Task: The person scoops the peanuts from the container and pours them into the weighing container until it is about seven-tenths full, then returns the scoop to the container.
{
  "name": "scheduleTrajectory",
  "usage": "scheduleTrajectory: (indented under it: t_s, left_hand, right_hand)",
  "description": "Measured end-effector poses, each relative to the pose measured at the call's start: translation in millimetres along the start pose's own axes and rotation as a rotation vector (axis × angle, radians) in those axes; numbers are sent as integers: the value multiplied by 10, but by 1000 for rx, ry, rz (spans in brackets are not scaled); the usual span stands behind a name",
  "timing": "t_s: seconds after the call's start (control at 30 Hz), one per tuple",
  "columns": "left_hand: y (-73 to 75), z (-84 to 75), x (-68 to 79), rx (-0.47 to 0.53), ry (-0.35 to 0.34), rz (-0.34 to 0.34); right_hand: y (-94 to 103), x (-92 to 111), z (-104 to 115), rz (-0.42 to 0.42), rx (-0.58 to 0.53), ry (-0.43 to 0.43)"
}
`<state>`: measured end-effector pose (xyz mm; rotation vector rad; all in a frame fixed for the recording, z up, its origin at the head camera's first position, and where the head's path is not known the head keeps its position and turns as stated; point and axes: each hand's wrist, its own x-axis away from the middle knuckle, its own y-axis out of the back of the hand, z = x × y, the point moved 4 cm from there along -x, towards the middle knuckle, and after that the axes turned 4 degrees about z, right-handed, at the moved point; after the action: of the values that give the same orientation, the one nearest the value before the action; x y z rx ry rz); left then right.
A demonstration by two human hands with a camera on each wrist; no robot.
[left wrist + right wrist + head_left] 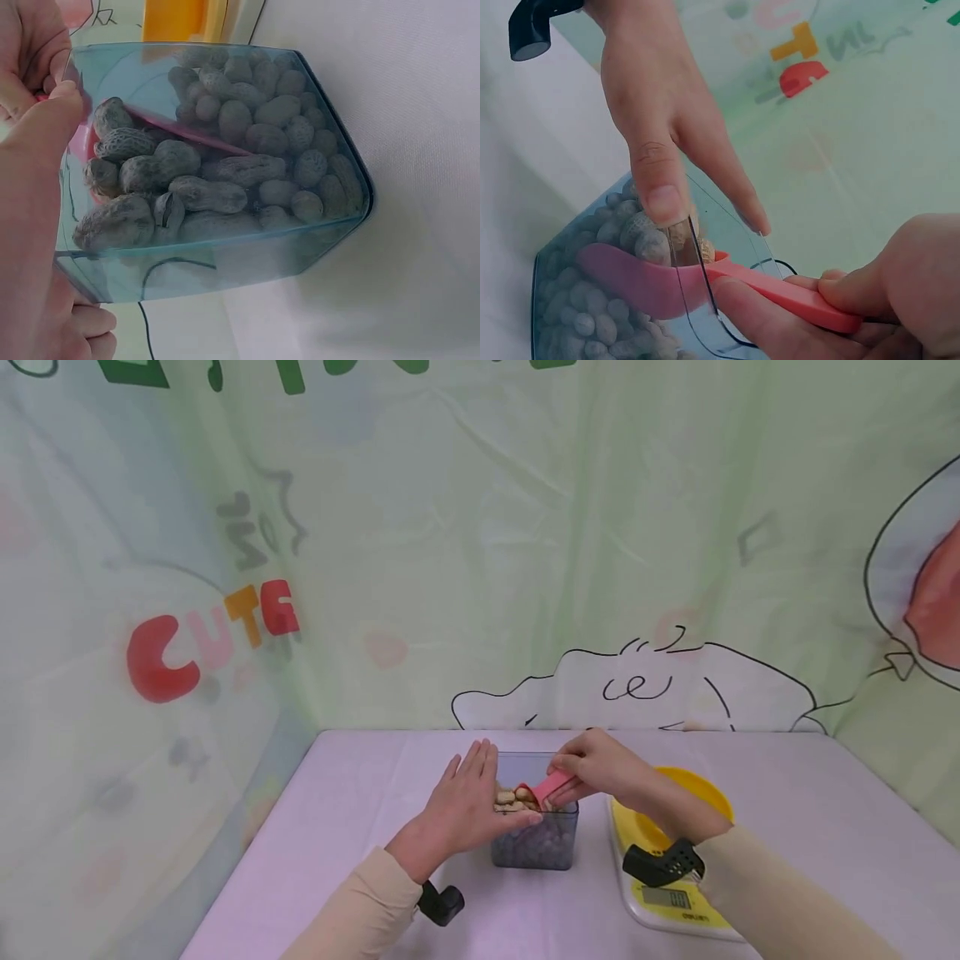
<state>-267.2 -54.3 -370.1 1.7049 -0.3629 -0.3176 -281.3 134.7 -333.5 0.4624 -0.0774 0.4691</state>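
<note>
A clear bluish plastic container [534, 852] full of unshelled peanuts [214, 193] stands at the middle of the table. My left hand [467, 800] rests against its left side with fingers straight, the thumb [662, 196] lying on the front rim. From the right, my right hand [598, 763] holds a pink scoop [787, 292] by its handle. The scoop's bowl is down inside the container among the peanuts, seen through the wall in the right wrist view. Part of the bowl is hidden behind peanuts in the left wrist view.
Right of the container stands a yellow and white kitchen scale [637, 902] with its display lit. A yellow bowl [701, 787] sits on it, partly hidden under my right forearm. A printed curtain [420, 568] hangs behind the white-covered table [360, 777].
</note>
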Motion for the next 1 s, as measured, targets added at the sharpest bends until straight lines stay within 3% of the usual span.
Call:
scheduleTrajectory:
  t_s: [0.33, 0.7, 1.0]
  left_hand:
    - [21, -3, -11, -33, 7, -13]
    - [24, 8, -22, -41, 19, -21]
    - [43, -10, -1, -46, 5, -42]
  right_hand:
    - [88, 29, -85, 12, -150, -16]
    - [202, 111, -208, -34, -265, -63]
    - [269, 187, -335, -9, -419, -51]
